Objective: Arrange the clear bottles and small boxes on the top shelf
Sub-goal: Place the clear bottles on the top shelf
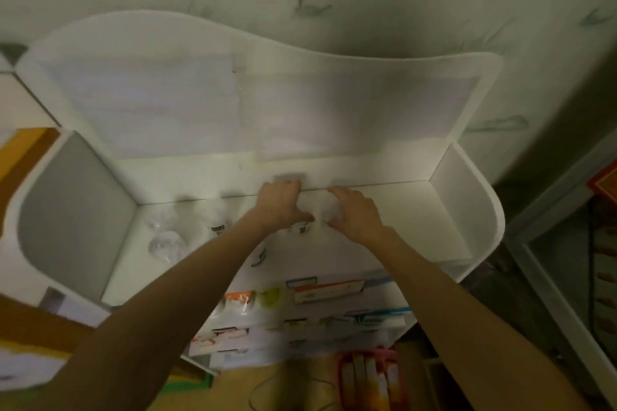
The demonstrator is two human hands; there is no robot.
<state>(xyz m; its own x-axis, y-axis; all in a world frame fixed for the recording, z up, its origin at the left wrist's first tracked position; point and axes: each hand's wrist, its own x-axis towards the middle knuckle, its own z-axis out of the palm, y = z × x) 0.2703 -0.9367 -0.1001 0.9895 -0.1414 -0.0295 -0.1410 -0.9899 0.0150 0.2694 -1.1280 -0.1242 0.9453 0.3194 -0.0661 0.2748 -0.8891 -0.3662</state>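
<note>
I look down on the white top shelf (400,210). My left hand (278,202) curls around a clear bottle (302,225) at the shelf's middle. My right hand (355,210) wraps another clear bottle (329,207) right beside it. The two hands almost touch. Further left stand three more clear bottles: one at the back left (157,218), one in front of it (165,243), and one nearer my left arm (217,222). The picture is blurred, and I cannot make out any small boxes on this shelf.
The shelf has a tall wavy back panel (250,93) and rounded side walls (73,210). Lower shelves hold coloured small boxes (320,290). A red basket (370,377) sits on the floor below. A window frame (551,260) runs along the right.
</note>
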